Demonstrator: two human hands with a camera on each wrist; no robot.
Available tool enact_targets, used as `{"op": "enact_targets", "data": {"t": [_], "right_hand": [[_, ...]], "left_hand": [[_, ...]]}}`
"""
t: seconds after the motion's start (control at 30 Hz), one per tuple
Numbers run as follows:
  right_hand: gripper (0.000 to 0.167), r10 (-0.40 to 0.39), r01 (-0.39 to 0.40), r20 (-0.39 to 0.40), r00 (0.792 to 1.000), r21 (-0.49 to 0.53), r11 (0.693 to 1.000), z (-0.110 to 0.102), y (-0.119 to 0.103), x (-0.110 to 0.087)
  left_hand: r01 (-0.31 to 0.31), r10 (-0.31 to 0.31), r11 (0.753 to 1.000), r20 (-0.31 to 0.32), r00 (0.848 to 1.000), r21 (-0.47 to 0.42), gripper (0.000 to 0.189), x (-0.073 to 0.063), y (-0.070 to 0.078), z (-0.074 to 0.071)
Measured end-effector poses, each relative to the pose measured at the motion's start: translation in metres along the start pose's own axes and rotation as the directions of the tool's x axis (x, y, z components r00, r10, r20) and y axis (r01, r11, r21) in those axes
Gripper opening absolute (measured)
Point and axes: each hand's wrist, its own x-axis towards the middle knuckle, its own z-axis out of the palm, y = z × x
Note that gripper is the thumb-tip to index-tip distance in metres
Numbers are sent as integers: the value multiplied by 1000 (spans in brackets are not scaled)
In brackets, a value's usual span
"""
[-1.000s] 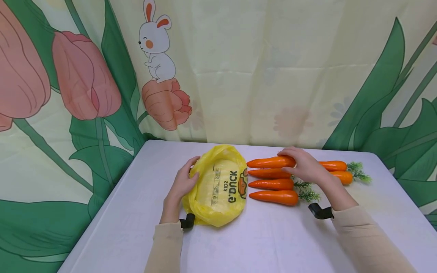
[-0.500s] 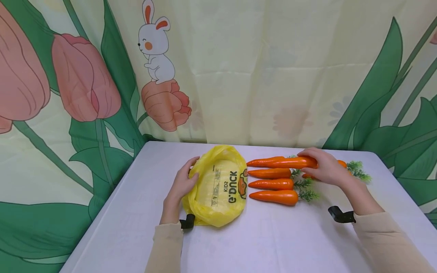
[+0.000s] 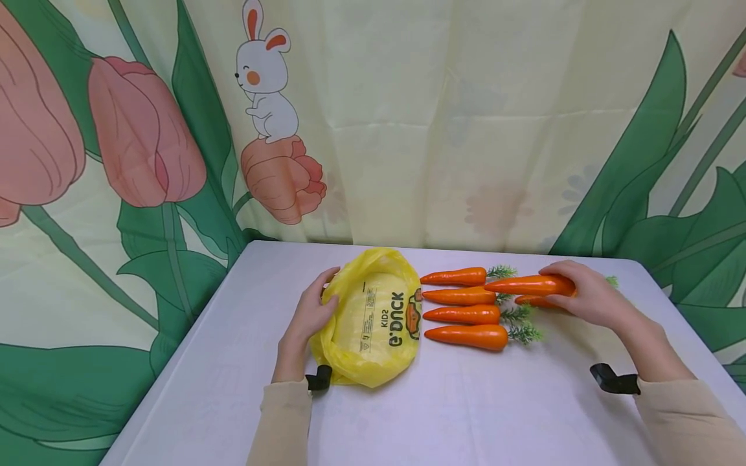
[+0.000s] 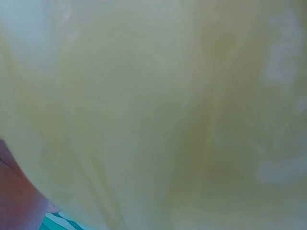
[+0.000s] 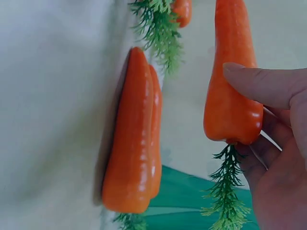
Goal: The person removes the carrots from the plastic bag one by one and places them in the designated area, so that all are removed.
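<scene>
My right hand [image 3: 591, 298] holds an orange toy carrot [image 3: 530, 285] by its thick end, thumb on one side and fingers on the other. In the right wrist view its green leafy top [image 5: 228, 187] hangs below the fingers. Two more carrots [image 5: 129, 143] lie side by side under this hand, partly hidden in the head view. My left hand [image 3: 315, 307] grips the left side of a yellow plastic bag [image 3: 379, 362], thumb at its rim. The bag's mouth is spread wide, with printing inside. Yellow plastic fills nearly all of the left wrist view.
Right beside the bag, several carrots [image 3: 466, 334] lie in a row with their tips toward it and green tops [image 3: 524, 333] pointing right. A white cloth covers the table [image 3: 431, 414]. Behind it hangs a printed curtain [image 3: 396, 162].
My right hand has moved to the right with the carrot, away from the top carrot of the row and over the two lying on the right. The left hand and bag stay put.
</scene>
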Motion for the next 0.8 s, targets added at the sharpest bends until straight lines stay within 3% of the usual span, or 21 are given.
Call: {"op": "enact_targets", "data": {"t": [0.57, 0.8], "right_hand": [[46, 64, -65, -27, 998, -58, 996, -11, 30, -40], [46, 97, -97, 0, 995, -44, 994, -14, 33, -51]], "left_hand": [[-6, 6, 1000, 6, 1000, -1, 56, 0, 0, -2], [3, -3, 1000, 11, 1000, 0, 57, 0, 0, -2]]}}
